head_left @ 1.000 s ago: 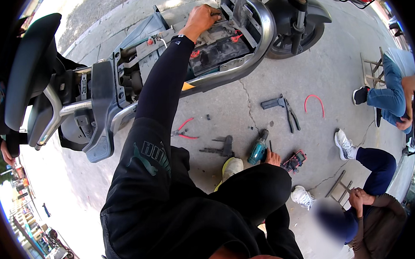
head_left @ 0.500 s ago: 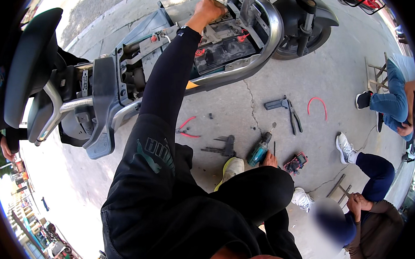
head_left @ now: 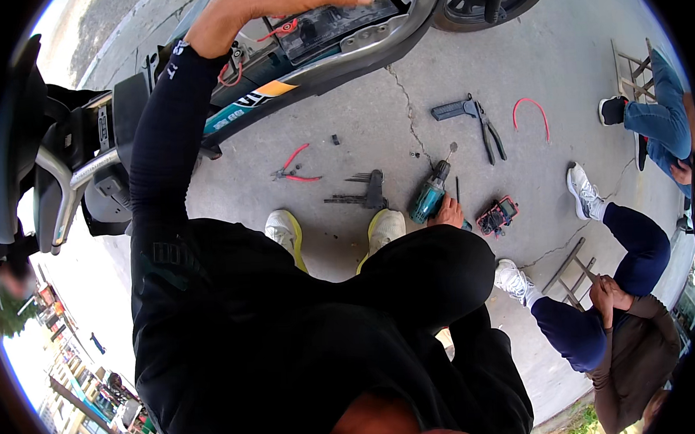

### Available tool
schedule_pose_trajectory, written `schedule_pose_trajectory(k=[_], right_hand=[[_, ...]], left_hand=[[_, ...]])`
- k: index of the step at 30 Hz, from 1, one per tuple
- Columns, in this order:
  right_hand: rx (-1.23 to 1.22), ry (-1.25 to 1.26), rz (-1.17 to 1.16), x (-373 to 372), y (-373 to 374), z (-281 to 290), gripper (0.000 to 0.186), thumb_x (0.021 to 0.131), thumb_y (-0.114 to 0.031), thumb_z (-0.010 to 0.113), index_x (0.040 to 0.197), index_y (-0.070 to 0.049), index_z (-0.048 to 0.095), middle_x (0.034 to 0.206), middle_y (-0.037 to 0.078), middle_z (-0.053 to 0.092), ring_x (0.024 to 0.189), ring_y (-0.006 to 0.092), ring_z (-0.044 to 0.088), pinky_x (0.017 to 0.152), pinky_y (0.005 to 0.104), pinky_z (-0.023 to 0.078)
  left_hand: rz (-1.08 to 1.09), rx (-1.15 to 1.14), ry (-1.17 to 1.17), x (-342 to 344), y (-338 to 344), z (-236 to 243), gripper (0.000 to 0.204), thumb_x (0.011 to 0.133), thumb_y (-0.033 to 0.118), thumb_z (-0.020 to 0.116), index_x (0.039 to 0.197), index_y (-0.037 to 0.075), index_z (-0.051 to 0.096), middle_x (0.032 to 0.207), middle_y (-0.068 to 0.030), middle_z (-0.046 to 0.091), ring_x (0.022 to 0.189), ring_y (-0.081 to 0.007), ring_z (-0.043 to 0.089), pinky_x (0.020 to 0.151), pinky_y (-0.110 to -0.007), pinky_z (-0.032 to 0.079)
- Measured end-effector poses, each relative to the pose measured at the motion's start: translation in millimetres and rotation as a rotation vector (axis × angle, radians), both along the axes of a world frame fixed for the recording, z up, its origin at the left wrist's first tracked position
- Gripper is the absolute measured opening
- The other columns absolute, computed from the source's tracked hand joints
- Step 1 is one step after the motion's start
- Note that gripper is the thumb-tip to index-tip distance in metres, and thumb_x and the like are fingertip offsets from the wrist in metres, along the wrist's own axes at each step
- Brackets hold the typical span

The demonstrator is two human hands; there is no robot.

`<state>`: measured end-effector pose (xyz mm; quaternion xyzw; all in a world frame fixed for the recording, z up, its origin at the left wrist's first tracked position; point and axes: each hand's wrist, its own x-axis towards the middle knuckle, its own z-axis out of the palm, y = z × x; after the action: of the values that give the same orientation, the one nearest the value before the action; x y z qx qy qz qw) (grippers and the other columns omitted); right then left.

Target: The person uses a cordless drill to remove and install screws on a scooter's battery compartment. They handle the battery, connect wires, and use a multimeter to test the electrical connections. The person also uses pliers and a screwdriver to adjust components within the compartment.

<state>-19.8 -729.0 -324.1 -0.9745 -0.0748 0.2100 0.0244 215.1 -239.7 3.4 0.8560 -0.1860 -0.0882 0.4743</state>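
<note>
The cordless drill (head_left: 428,200), on concrete ground (head_left: 360,150) with the right hand (head_left: 447,212) around its handle, should prove rigid, fairly heavy, best held there; the left hand's (head_left: 268,3) closure cannot be determined.

The top edge crops the left hand (head_left: 268,3) and front wheel (head_left: 470,16); a knee (head_left: 454,255) hides the right hand's (head_left: 447,212) wrist

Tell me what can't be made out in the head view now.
Head view:
Left hand: most fingers, and anything held, cut off by the top edge.
Dark battery: far part covered by that hand and edge.
Right hand: wrist hidden by the knee; whether it grips the teal drill is unclear.
Red meter: display too small to read.
</note>
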Motion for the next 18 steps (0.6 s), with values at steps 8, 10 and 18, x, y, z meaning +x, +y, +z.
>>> schedule_pose_trajectory(k=[8,10,18], right_hand=[[0.174,-0.026,0.041,2.0,3.6,11.9,0.089,0.064,-0.015,0.086,0.144,-0.011,0.047,0.117,0.014,0.060,0.111,0.0359,0.059,0.094,0.0472,0.048],[0.189,-0.013,0.016,0.4,0.9,14.7,0.091,0.062,-0.014,0.086,0.144,-0.011,0.047,0.116,0.015,0.061,0.111,0.0373,0.059,0.093,0.0483,0.048],[0.220,-0.079,0.021,-2.5,2.6,24.8,0.088,0.065,-0.012,0.084,0.145,-0.009,0.047,0.115,0.013,0.061,0.111,0.0360,0.059,0.094,0.0472,0.046]], left_hand=[[0.011,0.220,0.275,-159.5,-137.0,-243.7,0.018,0.086,0.010,0.074,0.102,0.002,0.069,0.092,-0.0161,0.075,0.086,-0.0324,0.074,0.077,-0.041,0.057],[0.161,0.150,0.296,-180.0,-159.8,-292.3,0.017,0.085,0.010,0.075,0.100,0.003,0.070,0.091,-0.0161,0.075,0.086,-0.0325,0.074,0.075,-0.041,0.057],[0.391,0.122,0.227,-186.8,-209.6,-351.9,0.020,0.084,0.010,0.076,0.103,0.005,0.071,0.090,-0.0151,0.075,0.083,-0.0328,0.073,0.073,-0.042,0.057]])
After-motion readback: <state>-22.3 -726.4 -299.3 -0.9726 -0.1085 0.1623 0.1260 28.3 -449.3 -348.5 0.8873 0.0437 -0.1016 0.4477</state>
